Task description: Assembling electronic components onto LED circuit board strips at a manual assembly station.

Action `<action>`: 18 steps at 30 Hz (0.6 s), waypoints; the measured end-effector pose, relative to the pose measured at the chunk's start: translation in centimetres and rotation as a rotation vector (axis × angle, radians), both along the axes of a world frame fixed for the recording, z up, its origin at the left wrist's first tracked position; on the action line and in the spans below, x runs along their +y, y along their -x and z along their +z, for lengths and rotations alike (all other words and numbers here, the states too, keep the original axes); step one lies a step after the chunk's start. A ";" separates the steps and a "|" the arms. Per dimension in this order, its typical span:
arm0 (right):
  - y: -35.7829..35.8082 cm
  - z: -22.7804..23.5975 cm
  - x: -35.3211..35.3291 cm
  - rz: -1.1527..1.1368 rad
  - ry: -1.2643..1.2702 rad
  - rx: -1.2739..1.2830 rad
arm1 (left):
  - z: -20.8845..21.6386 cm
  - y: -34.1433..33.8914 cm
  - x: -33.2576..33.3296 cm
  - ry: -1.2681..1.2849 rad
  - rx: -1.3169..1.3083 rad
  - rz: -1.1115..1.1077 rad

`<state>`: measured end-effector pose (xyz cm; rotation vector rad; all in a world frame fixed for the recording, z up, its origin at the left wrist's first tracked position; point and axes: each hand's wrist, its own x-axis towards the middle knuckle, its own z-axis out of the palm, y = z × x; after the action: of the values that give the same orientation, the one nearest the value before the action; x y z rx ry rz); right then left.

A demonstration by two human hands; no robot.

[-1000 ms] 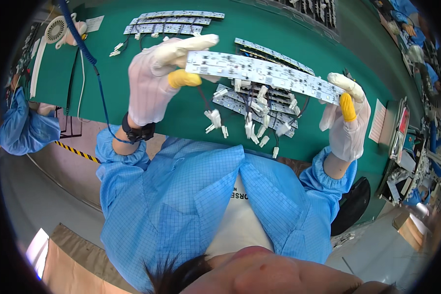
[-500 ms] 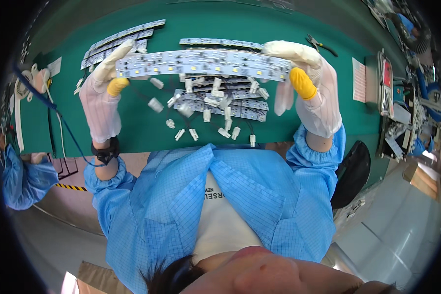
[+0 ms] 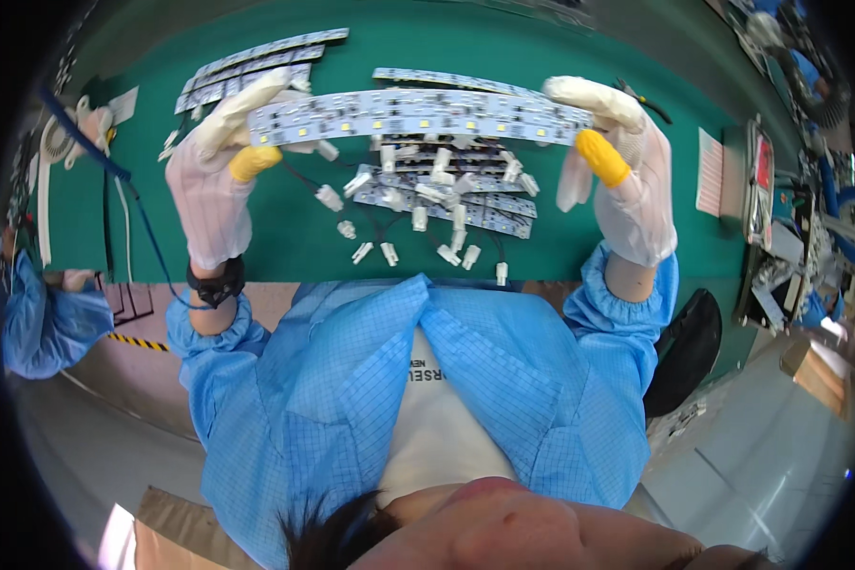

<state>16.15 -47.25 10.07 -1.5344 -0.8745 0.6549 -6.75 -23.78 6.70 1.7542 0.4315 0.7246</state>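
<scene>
One light strip point(image 3: 423, 109): your left hand point(image 3: 211, 180) pinches its left end, your right hand point(image 3: 638, 185) its right, above the table point(image 3: 290, 233).

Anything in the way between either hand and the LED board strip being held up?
Nothing visible: left hand and right hand hold opposite ends of the LED board strip, only gloves and yellow thumb covers coming between. White connectors show below it in view, outside both grips.

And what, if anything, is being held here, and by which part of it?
A long white circuit-board strip, held at both ends: the left hand grips its left end, the right hand its right.
</scene>
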 end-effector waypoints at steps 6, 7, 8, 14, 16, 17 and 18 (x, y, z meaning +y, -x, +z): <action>-0.3 -0.6 0.3 -0.007 0.031 -0.049 | 2.0 -0.5 -1.2 -0.113 -0.007 -0.068; -0.4 -0.5 0.3 -0.026 0.039 -0.060 | 2.5 -0.7 -1.2 -0.186 0.038 -0.064; -0.4 -0.6 0.3 -0.017 -0.005 -0.037 | 2.6 -0.9 -1.1 -0.184 -0.004 -0.062; -0.1 0.0 0.1 0.004 0.045 -0.017 | 2.0 -1.0 -0.3 -0.169 -0.015 -0.060; 0.7 0.4 0.1 0.014 0.029 -0.031 | 1.1 -0.7 0.5 -0.252 0.079 -0.017; 0.8 0.5 0.0 0.030 0.006 -0.040 | 1.1 -0.8 0.3 -0.247 0.075 -0.023; 0.4 0.0 -0.1 0.060 -0.025 -0.036 | 1.2 -0.7 0.2 -0.174 0.065 -0.034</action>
<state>15.72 -47.37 10.06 -1.5067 -0.9554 0.6589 -6.01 -23.55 7.89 1.9486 0.3908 0.6996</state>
